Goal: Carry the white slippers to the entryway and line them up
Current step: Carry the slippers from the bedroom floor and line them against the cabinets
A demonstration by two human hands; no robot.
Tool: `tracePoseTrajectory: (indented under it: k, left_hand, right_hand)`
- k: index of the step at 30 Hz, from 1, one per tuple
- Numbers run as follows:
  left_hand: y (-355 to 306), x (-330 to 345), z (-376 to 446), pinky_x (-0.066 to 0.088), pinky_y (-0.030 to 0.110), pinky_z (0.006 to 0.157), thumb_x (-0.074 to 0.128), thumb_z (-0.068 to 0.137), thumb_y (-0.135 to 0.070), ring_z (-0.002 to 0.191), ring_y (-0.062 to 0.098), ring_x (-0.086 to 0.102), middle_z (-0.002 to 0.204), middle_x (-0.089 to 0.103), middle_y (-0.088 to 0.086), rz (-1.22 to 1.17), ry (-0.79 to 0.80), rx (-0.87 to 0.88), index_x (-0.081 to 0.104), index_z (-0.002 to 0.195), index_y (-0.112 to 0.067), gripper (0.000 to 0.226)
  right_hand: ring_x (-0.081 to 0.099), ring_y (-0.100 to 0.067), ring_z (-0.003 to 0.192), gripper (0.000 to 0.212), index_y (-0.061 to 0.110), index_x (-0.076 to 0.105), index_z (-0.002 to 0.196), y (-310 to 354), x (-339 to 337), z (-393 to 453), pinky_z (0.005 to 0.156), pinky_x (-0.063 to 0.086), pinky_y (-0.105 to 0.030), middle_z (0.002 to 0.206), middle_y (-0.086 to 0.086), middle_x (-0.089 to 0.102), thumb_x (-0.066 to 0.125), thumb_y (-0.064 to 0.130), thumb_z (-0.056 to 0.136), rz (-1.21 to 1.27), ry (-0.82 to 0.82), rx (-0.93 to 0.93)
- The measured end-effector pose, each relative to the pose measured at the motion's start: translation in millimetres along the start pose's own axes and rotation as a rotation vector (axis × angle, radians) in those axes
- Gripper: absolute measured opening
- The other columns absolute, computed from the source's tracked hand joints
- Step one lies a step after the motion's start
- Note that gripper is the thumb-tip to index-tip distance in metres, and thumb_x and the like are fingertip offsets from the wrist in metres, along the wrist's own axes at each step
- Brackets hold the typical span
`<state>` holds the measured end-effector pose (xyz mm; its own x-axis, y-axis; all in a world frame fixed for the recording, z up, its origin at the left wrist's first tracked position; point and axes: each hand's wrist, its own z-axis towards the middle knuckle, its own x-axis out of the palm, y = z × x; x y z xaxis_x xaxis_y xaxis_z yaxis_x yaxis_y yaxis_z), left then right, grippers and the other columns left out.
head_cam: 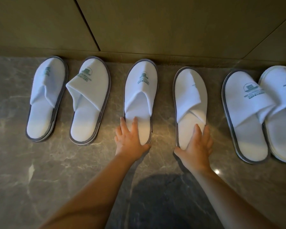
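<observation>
Several white slippers with grey soles and green logos lie in a row on the marble floor, toes toward the wall. My left hand (pixel 130 138) rests with straight fingers on the heel of the third slipper (pixel 141 90). On the heel of the fourth slipper (pixel 190 100) lies my right hand (pixel 196 146), thumb under the heel edge and fingers along its right side. Two slippers (pixel 46 100) (pixel 89 100) lie to the left. On the right, a fifth slipper (pixel 243 116) overlaps a sixth slipper (pixel 281 123) with a pale sole.
A beige panelled wall (pixel 155 30) runs along the toes of the row. The grey marble floor (pixel 40 179) spreads toward me, with my shadow and a light glint (pixel 217 171) near my right forearm.
</observation>
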<state>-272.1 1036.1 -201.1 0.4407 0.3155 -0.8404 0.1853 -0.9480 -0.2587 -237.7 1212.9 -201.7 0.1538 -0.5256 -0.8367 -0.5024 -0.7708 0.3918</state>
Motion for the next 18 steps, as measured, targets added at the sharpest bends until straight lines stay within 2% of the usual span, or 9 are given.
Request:
tracePoseTrajectory:
  k: [6, 12, 18]
  left_hand:
    - [-2.5, -3.2, -1.4, 0.022, 0.054, 0.108, 0.067, 0.067, -0.049, 0.133, 0.041, 0.012, 0.151, 0.002, 0.015, -0.033, 0.018, -0.032, 0.003, 0.137, -0.026, 0.097]
    - [1.1, -4.6, -5.6, 0.025, 0.051, 0.107, 0.07, 0.064, -0.044, 0.128, 0.037, 0.02, 0.143, 0.017, 0.014, -0.064, -0.023, -0.084, 0.008, 0.134, -0.023, 0.095]
    - [2.4, -3.6, -13.5, 0.027, 0.05, 0.104, 0.068, 0.067, -0.04, 0.124, 0.037, 0.022, 0.141, 0.018, 0.016, -0.118, -0.054, -0.143, 0.009, 0.135, -0.019, 0.092]
  right_hand:
    - [0.012, -0.035, 0.135, 0.094, 0.02, 0.013, 0.138, -0.7, -5.5, 6.6, 0.108, 0.023, -0.052, 0.152, -0.011, 0.006, 0.074, 0.029, 0.067, 0.012, 0.008, -0.006]
    - [0.013, -0.035, 0.134, 0.094, 0.021, 0.013, 0.138, -0.4, -4.5, 6.6, 0.108, 0.023, -0.051, 0.152, -0.01, 0.007, 0.074, 0.03, 0.067, 0.014, 0.011, 0.001]
    - [0.013, -0.035, 0.133, 0.094, 0.022, 0.013, 0.138, 0.5, -3.3, 5.4, 0.108, 0.025, -0.051, 0.151, -0.009, 0.007, 0.074, 0.028, 0.066, 0.031, 0.021, -0.008]
